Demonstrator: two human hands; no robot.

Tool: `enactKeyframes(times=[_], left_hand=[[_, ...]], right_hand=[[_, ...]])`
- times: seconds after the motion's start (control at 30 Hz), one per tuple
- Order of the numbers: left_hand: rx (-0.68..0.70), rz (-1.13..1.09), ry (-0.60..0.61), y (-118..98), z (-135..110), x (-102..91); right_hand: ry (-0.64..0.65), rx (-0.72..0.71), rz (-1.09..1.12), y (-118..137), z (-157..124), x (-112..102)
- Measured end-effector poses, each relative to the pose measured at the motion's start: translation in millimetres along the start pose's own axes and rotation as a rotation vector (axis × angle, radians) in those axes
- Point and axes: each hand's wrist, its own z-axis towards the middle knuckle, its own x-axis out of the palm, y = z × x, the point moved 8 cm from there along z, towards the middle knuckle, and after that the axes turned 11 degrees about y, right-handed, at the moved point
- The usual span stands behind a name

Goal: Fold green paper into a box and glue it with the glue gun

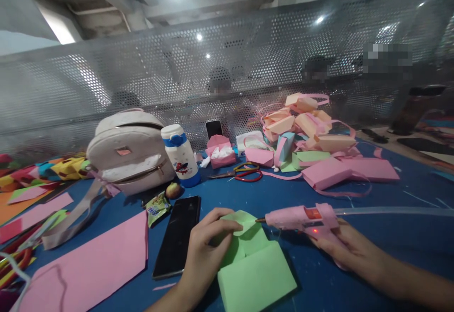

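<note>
From the head camera, the left hand (pixel 207 250) lies on a light green folded paper envelope (pixel 257 274). Its fingers curl over the raised upper flap and pinch it down against the body of the piece. The envelope lies flat on the blue table top (pixel 390 189), directly in front of the person and between the two hands. The right hand (pixel 345 250) is closed around the grip of a pink plastic hot glue gun (pixel 301 218). A small red light glows on the gun's side, and a clear glue stick (pixel 390 211) runs out of its back to the right. The gun is held level, with its nozzle pointing left and its tip just beside the green flap; whether it touches the paper cannot be told. Just left of the left hand lies a black smartphone (pixel 177 236) with its screen up, and beyond it a large pink paper sheet (pixel 88 269). Farther back stand a white rounded backpack (pixel 127 151) and a white drinking bottle with a blue lid (pixel 179 156). Behind them lie red-handled scissors (pixel 246 172) and a heap of pink and peach folded paper pieces (pixel 308 127). A perforated metal screen (pixel 142 66) closes off the far edge of the table.
</note>
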Motion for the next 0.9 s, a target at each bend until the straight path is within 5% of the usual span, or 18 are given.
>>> enactKeyframes(times=[0.43, 0.9], left_hand=[[-0.001, 0.024, -0.007, -0.3, -0.6, -0.9], [-0.012, 0.003, 0.057, 3.0, 1.1, 4.8]], right_hand=[[-0.016, -0.099, 0.000, 16.6, 1.6, -4.1], [0.153, -0.090, 0.143, 9.6, 10.2, 5.5]])
